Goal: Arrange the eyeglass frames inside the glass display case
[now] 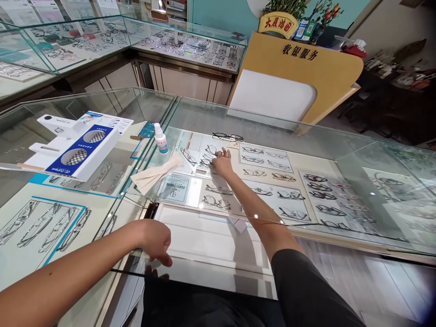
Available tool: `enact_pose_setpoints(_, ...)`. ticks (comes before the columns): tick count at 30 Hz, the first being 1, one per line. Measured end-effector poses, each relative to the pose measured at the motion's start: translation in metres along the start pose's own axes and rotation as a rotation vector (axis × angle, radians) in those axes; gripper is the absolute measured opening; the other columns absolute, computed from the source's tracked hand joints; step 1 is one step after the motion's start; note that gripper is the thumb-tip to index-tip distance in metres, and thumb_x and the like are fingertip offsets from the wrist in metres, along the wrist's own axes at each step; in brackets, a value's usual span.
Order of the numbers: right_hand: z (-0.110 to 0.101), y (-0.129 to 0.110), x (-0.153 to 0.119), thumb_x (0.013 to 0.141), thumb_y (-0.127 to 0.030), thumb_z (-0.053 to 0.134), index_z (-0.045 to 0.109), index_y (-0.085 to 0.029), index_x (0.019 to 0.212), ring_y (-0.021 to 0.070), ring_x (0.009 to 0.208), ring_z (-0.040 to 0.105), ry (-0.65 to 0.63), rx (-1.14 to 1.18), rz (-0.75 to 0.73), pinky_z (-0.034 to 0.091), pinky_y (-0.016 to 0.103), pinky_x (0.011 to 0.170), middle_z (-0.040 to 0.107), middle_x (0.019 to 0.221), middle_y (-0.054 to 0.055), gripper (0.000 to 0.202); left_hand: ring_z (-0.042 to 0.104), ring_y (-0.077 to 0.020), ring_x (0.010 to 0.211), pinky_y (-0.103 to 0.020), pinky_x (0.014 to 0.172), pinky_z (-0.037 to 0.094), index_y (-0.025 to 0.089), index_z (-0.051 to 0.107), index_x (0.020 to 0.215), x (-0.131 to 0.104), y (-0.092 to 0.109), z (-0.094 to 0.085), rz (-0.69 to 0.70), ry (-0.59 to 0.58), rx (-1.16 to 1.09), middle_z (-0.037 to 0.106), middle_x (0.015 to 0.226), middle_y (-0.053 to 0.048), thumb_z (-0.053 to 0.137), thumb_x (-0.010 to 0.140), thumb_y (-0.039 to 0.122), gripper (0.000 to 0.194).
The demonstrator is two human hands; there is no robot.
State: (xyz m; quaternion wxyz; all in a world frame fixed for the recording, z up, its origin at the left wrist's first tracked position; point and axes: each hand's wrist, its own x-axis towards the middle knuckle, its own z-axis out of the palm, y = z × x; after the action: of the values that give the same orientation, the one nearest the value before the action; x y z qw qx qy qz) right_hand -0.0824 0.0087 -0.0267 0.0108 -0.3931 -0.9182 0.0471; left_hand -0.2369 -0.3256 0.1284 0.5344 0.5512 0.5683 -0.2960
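Curls left hand (157, 242) loosely, seemingly empty; reaches half-curled right hand (223, 163) to dark-rimmed, clear-lensed eyeglasses (206, 162), cannot tell if gripping. Probably light, fragile: best pinched by rims.

Clear glass-topped display counter (306, 145) carrying several items. Blue-and-white cardboard box (85, 147) lying on left section, white flaps sticking out. White plastic spray bottle with printed label (161, 140) standing upright near seam between glass panes. Creased beige cloth (155, 173) lying just beside bottle, toward near edge. Dark-framed eyeglasses (228, 136) resting right of bottle, on or under glass: unclear.
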Motion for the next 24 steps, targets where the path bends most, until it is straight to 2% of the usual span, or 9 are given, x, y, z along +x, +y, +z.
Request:
enact_pose_setpoints(5, 0.009, -0.001, 0.011, 0.098, -0.026, 0.066, 0.088, -0.019, 0.107, 0.0434, 0.171, 0.008, -0.067, 0.018, 0.034, -0.008, 0.059, 0.140, 0.053, 0.158, 0.012, 0.025, 0.064, -0.0205, 0.080, -0.034, 0.065, 0.038, 0.022, 0.062, 0.074, 0.000, -0.001, -0.001, -0.027, 0.000, -0.012, 0.081, 0.094, 0.001, 0.080, 0.088, 0.058, 0.043)
enact_pose_setpoints(8, 0.013, 0.001, 0.013, 0.097, -0.027, 0.065, 0.087, -0.021, 0.106, 0.0414, 0.172, 0.007, -0.073, 0.045, 0.060, -0.009, 0.056, 0.140, 0.053, 0.157, 0.011, 0.024, 0.064, -0.0230, 0.084, -0.035, 0.065, 0.038, 0.022, 0.060, 0.075, -0.001, 0.002, -0.002, -0.049, 0.013, 0.016, 0.080, 0.098, 0.000, 0.078, 0.089, 0.059, 0.044)
enact_pose_setpoints(15, 0.018, 0.004, 0.015, 0.094, -0.033, 0.067, 0.086, -0.021, 0.101, 0.0416, 0.170, 0.010, -0.055, 0.084, 0.068, -0.009, 0.059, 0.139, 0.054, 0.151, 0.013, 0.024, 0.064, -0.0254, 0.086, -0.037, 0.067, 0.040, 0.023, 0.062, 0.077, -0.002, 0.004, -0.004, -0.041, 0.015, 0.045, 0.079, 0.099, -0.003, 0.076, 0.091, 0.058, 0.041)
enact_pose_setpoints(24, 0.015, 0.005, 0.012, 0.102, -0.041, 0.059, 0.086, -0.022, 0.106, 0.0424, 0.166, 0.016, -0.048, 0.099, 0.059, -0.007, 0.063, 0.137, 0.056, 0.150, 0.013, 0.033, 0.066, -0.0251, 0.089, -0.037, 0.067, 0.040, 0.023, 0.063, 0.080, -0.001, 0.004, -0.004, -0.047, 0.010, 0.084, 0.080, 0.102, -0.002, 0.076, 0.094, 0.061, 0.043)
